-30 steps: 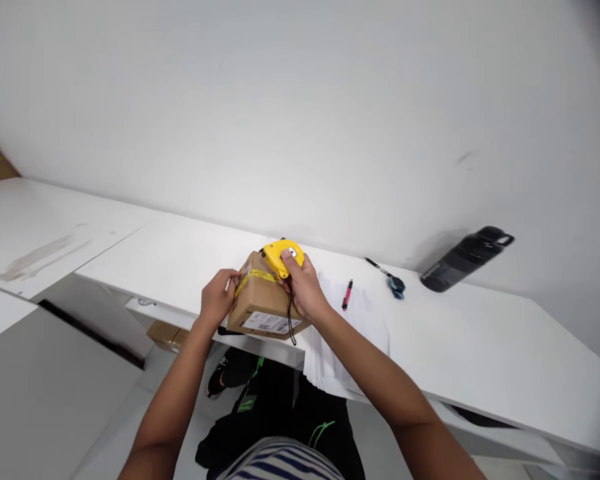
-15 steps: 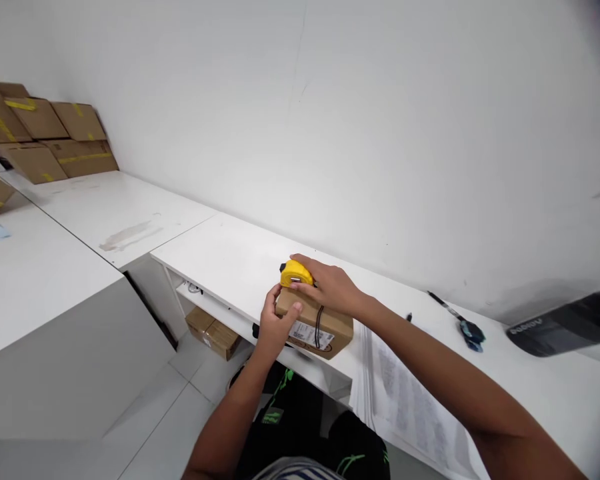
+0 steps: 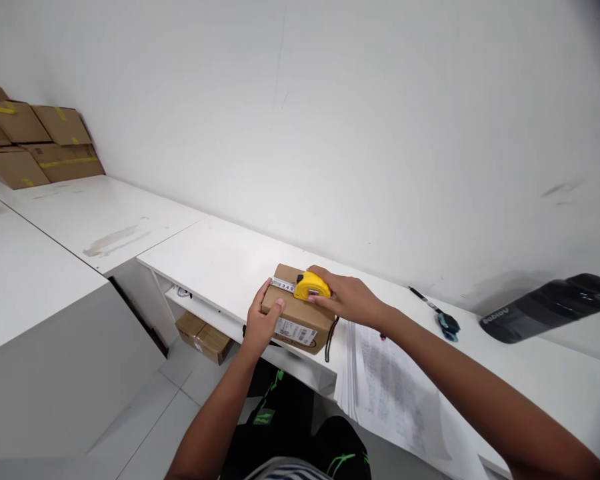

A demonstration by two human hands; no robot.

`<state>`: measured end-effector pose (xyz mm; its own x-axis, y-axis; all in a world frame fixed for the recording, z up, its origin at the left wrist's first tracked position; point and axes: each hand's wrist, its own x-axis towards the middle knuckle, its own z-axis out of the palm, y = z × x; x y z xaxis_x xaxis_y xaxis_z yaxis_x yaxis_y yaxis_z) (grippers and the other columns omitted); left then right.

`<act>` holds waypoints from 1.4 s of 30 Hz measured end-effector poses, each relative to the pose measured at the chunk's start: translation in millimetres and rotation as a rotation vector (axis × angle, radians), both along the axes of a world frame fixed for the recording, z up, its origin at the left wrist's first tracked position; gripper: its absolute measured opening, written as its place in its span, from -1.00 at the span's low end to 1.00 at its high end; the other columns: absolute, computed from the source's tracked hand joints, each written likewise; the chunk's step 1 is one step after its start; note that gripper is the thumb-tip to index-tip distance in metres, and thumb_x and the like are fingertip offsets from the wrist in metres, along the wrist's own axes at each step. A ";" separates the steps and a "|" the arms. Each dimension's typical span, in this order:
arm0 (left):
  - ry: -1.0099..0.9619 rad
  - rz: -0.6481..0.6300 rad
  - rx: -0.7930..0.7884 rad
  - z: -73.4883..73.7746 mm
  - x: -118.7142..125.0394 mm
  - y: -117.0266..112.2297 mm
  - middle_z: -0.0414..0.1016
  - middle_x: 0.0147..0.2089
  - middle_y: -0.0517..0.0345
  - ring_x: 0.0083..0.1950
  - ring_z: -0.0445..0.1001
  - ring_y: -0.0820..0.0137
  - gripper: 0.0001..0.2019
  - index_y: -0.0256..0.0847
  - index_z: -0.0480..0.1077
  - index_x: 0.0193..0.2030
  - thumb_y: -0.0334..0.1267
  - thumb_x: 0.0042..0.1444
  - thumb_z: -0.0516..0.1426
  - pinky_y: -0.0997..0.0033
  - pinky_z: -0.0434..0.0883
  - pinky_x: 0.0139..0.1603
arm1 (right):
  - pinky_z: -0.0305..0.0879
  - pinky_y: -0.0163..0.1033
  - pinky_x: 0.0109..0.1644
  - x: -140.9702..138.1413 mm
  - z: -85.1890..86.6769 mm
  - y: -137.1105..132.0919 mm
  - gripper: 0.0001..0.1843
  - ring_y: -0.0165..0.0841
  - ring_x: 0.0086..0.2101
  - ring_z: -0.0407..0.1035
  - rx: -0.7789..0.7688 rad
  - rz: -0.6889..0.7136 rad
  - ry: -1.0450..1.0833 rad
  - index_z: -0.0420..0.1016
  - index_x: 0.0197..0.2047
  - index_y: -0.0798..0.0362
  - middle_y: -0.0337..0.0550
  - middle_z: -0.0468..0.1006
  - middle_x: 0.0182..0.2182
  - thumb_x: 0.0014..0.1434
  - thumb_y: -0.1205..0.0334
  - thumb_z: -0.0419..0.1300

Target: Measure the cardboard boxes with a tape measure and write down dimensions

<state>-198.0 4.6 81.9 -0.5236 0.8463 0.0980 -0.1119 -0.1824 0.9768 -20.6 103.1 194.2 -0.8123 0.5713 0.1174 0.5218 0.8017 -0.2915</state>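
A small cardboard box with a white printed label on its front side sits near the edge of the white desk. My right hand grips a yellow tape measure over the top of the box. A short length of white blade, marked with numbers, runs from the case to the box's left edge. There my left hand grips the left side of the box, thumb on top and fingers by the blade's end. From the tape measure a dark wrist strap hangs over the box's right side.
Right of the box lies a stack of written sheets. Farther right are a dark strapped item and a black bottle on its side. Cardboard boxes are stacked far left; another box stands below the desk.
My right hand has moved the tape measure to the right across the box, drawing out a short length of blade. My left hand stays at the box's left edge. The strap now hangs farther right.
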 end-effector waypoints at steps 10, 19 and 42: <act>0.081 0.047 0.015 -7.9 -1.8 5.4 0.43 0.22 0.01 0.17 0.46 0.22 -0.39 -0.11 0.25 0.32 -0.09 0.12 0.19 0.26 0.42 0.15 | 0.25 -0.23 -0.33 71.3 -7.2 10.1 -0.53 -0.27 -0.39 0.45 -0.020 -0.100 0.022 0.23 0.19 -0.20 -0.22 0.59 -0.24 0.25 -0.07 0.07; 0.163 0.089 0.030 -8.4 -2.6 8.6 0.46 0.20 0.05 0.15 0.47 0.22 -0.41 -0.07 0.28 0.30 -0.05 0.12 0.19 0.29 0.46 0.11 | 0.28 -0.19 -0.31 91.7 -18.0 5.0 -0.48 -0.25 -0.39 0.45 -0.072 -0.137 0.089 0.21 0.22 -0.20 -0.20 0.60 -0.21 0.23 -0.09 0.07; 0.135 0.090 0.048 -11.0 -0.2 8.2 0.43 0.22 0.08 0.13 0.47 0.21 -0.42 -0.03 0.28 0.30 -0.09 0.12 0.19 0.24 0.45 0.12 | 0.18 -0.22 -0.33 -23.9 -9.4 -3.1 -0.44 -0.14 -0.29 0.48 0.111 -0.024 0.084 0.22 0.19 -0.07 -0.07 0.62 -0.14 0.23 -0.16 0.09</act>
